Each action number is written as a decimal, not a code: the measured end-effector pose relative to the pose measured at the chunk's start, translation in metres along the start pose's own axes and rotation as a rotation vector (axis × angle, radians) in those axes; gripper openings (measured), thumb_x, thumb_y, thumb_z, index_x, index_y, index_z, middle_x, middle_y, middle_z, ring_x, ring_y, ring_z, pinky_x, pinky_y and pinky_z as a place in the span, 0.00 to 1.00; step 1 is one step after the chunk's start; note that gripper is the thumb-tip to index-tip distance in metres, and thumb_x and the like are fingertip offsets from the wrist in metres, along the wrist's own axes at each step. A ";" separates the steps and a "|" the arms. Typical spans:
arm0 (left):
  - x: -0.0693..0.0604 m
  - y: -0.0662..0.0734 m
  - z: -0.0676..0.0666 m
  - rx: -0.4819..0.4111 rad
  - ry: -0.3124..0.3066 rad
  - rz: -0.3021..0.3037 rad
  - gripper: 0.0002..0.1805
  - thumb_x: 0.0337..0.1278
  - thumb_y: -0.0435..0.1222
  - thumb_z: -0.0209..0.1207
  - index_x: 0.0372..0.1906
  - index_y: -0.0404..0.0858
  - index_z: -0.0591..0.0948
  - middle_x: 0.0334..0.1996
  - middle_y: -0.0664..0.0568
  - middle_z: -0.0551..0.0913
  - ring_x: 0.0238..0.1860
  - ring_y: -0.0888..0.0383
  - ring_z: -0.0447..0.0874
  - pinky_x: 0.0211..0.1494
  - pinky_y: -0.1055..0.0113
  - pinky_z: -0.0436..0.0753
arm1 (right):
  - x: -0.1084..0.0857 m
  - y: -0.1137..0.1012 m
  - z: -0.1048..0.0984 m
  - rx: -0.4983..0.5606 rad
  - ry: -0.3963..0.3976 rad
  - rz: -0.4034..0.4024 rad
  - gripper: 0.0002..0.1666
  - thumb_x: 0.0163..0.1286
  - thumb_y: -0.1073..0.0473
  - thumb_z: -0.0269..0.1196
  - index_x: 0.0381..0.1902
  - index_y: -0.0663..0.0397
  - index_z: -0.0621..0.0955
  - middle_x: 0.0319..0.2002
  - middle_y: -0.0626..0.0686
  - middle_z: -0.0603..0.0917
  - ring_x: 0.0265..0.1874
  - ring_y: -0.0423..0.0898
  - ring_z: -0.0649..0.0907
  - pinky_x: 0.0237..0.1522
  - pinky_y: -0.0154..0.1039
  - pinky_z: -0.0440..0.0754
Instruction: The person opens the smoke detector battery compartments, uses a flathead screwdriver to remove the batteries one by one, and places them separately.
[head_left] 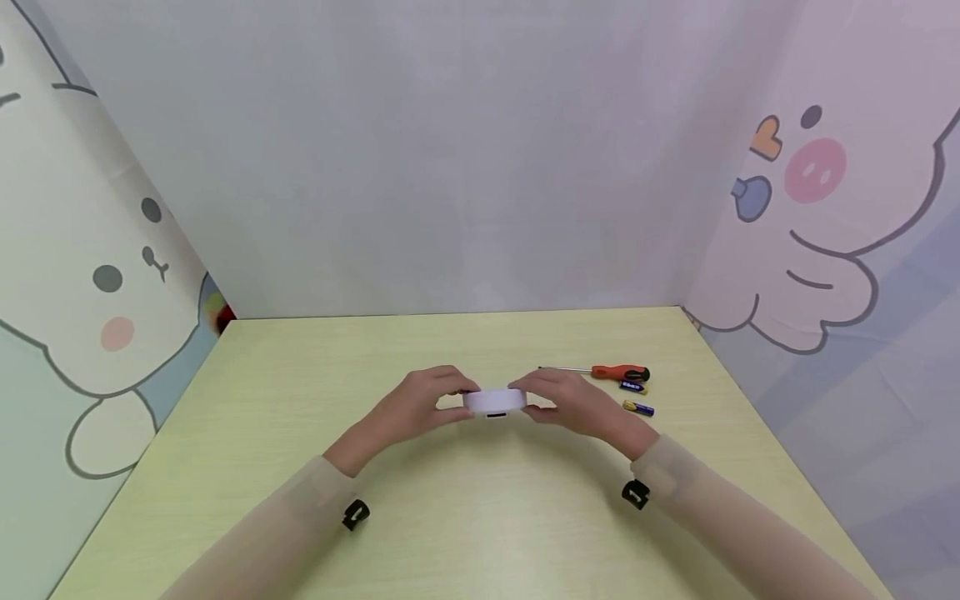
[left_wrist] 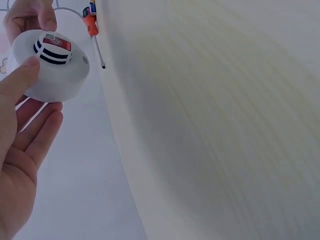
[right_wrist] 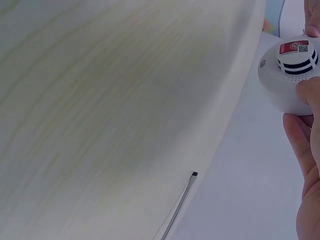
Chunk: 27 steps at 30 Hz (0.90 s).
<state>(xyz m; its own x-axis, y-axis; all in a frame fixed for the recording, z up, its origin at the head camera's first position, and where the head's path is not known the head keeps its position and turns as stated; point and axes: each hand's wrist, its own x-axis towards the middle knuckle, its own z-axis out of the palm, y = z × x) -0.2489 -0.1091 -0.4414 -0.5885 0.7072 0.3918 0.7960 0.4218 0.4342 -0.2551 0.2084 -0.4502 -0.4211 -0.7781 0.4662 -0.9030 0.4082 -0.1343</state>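
Observation:
Above the middle of the table, a round white smoke detector (head_left: 495,401) is held between both hands. My left hand (head_left: 422,403) grips its left edge, thumb on one face and fingers on the other. My right hand (head_left: 576,403) pinches the opposite edge in the same way. In the left wrist view the smoke detector (left_wrist: 65,80) shows a raised centre with dark slots and a red label. The right wrist view shows the smoke detector (right_wrist: 280,85) with small holes near the thumb and a square code on the label.
To the right of my right hand lies a flat-tip screwdriver (head_left: 621,372) with an orange-red handle. Beside it are two batteries, one battery (head_left: 633,387) near the handle and another battery (head_left: 639,408) closer to me. Printed cloth walls surround the pale wooden table (head_left: 300,367).

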 end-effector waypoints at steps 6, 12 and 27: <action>-0.002 0.003 -0.002 -0.070 0.079 -0.035 0.19 0.59 0.36 0.77 0.55 0.41 0.88 0.46 0.56 0.88 0.46 0.56 0.89 0.52 0.64 0.90 | 0.002 -0.005 -0.005 0.132 0.010 0.124 0.30 0.58 0.67 0.81 0.59 0.56 0.85 0.52 0.49 0.90 0.46 0.46 0.90 0.49 0.41 0.91; -0.003 0.004 -0.001 -0.195 0.135 -0.147 0.19 0.64 0.37 0.74 0.58 0.44 0.86 0.51 0.58 0.89 0.49 0.61 0.91 0.52 0.60 0.91 | 0.005 -0.008 -0.007 0.262 0.035 0.222 0.29 0.61 0.68 0.79 0.60 0.55 0.85 0.52 0.49 0.90 0.46 0.41 0.90 0.49 0.40 0.91; -0.005 0.012 0.003 -0.293 0.204 -0.344 0.17 0.69 0.42 0.70 0.59 0.45 0.87 0.47 0.57 0.86 0.48 0.63 0.90 0.51 0.71 0.89 | 0.007 -0.016 -0.010 0.537 0.040 0.469 0.25 0.73 0.59 0.72 0.66 0.51 0.83 0.53 0.47 0.90 0.47 0.41 0.89 0.51 0.36 0.89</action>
<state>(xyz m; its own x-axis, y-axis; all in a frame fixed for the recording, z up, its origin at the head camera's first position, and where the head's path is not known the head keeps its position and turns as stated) -0.2360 -0.1055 -0.4409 -0.8492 0.4171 0.3239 0.4946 0.4129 0.7648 -0.2423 0.2011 -0.4358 -0.7816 -0.5552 0.2842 -0.5490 0.3962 -0.7359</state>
